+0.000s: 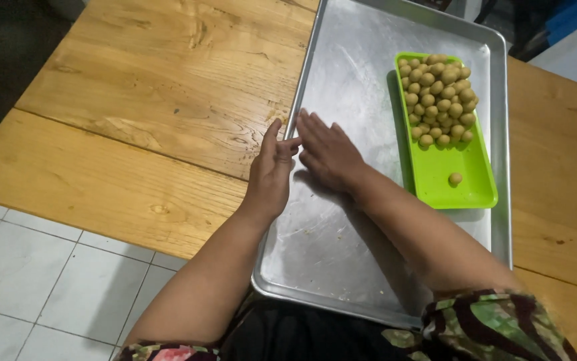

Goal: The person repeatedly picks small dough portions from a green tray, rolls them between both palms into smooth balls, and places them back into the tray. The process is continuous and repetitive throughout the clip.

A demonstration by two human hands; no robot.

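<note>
Across the wooden bench (161, 100), made of wide honey-coloured planks with dark knots, lies a large rectangular metal baking tray (342, 220), its dull silver floor smeared and scuffed, with one corner hanging over the bench edge above a pale tiled floor (28, 281). Inside the baking tray, toward its far right side, sits a bright green plastic tray (459, 190), long and shallow. A heap of small, round, tan dough balls (439, 100) fills its far half, and one single dough ball (455, 178) lies apart near the close end. The right hand (328, 150) rests palm down and flat on the metal floor, fingers stretched out and together, its grip empty. The left hand (271, 170) stands on edge at the tray's left rim, fingers straight, fingertips touching the right hand; it holds nothing.
</note>
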